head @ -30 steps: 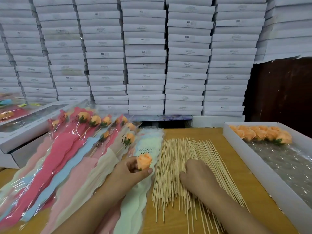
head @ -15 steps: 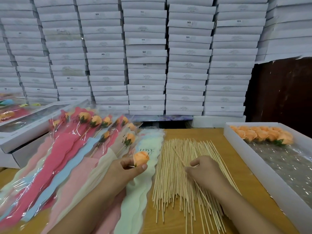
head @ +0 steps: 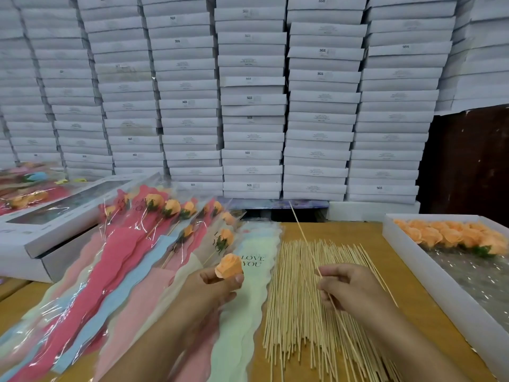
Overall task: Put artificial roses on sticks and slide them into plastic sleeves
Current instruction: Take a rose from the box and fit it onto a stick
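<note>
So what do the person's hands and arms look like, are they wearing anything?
Nothing that shows. Both forearms are bare, with no sleeves in view. The left hand and right hand have no gloves, and no rings, watch or bracelets can be seen. The fingernails look short and plain.

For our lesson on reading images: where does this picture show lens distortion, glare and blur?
Head view: the stacked white boxes bow outward, a wide-angle effect; glare streaks the plastic sleeves and the tray's film; the far-left edge is soft; light is even, shadows faint.
</note>
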